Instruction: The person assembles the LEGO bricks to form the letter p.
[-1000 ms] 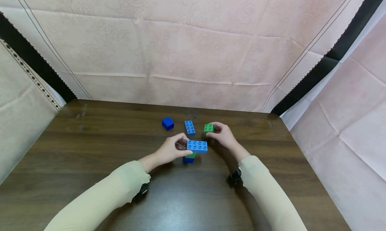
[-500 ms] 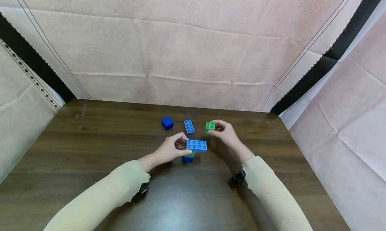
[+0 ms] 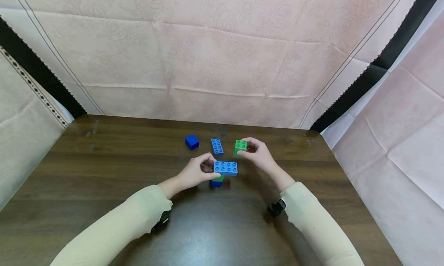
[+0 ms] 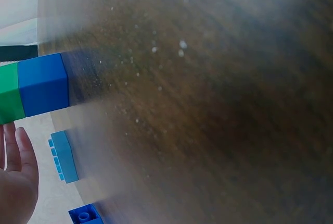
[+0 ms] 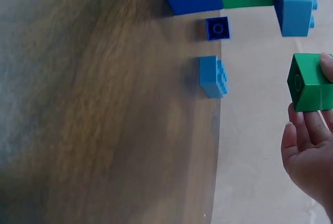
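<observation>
My left hand (image 3: 197, 171) pinches the left end of a light blue toy building brick (image 3: 225, 168). This brick tops a stack with a green brick (image 3: 218, 178) under it and a dark blue brick (image 3: 216, 184) at the bottom. In the left wrist view the left hand (image 4: 18, 182) shows at the edge, beside the green and dark blue (image 4: 44, 84) part of the stack. To the right, my right hand (image 3: 258, 154) grips a green brick (image 3: 241, 145) between thumb and fingers. The right wrist view shows that green brick (image 5: 309, 81) apart from the stack's light blue brick (image 5: 294, 8).
Behind the stack, a light blue brick (image 3: 217, 146) lies studs up on the brown table (image 3: 138, 227). Left of it sits a dark blue brick (image 3: 192, 142). A pale cloth (image 3: 208, 58) hangs beyond the table's far edge.
My right hand has risen slightly with the green brick, shifting right and then a little back left. The left hand and the stack stay almost in place.
</observation>
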The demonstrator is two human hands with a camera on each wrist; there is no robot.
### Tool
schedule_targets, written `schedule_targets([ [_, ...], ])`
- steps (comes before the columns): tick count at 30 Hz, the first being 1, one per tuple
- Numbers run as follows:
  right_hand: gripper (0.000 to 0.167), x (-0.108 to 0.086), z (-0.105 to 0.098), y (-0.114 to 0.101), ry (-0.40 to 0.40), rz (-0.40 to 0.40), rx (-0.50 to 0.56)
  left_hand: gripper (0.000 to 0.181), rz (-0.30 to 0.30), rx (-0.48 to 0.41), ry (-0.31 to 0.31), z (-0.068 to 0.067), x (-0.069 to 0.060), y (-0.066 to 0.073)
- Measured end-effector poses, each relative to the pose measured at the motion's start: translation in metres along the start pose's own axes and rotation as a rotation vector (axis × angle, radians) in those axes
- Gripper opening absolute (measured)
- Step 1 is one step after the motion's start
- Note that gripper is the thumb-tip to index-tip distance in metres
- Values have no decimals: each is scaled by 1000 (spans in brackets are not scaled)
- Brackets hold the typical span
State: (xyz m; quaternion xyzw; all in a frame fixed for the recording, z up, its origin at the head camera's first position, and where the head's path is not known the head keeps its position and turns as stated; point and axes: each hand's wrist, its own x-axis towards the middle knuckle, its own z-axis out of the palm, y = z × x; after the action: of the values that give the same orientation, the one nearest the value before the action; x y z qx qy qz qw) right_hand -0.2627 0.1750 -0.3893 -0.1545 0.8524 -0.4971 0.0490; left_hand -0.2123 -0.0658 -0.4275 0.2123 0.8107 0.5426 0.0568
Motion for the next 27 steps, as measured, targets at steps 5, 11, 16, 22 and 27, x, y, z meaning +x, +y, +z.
schedule_targets([
  [5, 37, -4, 2, -9, -6, -49, 22, 24, -11, 6, 1, -1, -3, 9],
  [11, 36, -7, 7, -19, -25, -109, 34, 26, 0, -8, -6, -1, 0, 1],
  [16, 35, -9, 12, -26, -49, -145, 53, 27, 9, -10, -13, -1, 0, 0],
  [22, 34, -12, 20, -30, -68, -180, 52, 27, 23, -7, -22, -2, 0, -1],
  [27, 34, -14, 27, -32, -93, -198, 31, 27, 19, -12, -27, -2, 0, -1],
])
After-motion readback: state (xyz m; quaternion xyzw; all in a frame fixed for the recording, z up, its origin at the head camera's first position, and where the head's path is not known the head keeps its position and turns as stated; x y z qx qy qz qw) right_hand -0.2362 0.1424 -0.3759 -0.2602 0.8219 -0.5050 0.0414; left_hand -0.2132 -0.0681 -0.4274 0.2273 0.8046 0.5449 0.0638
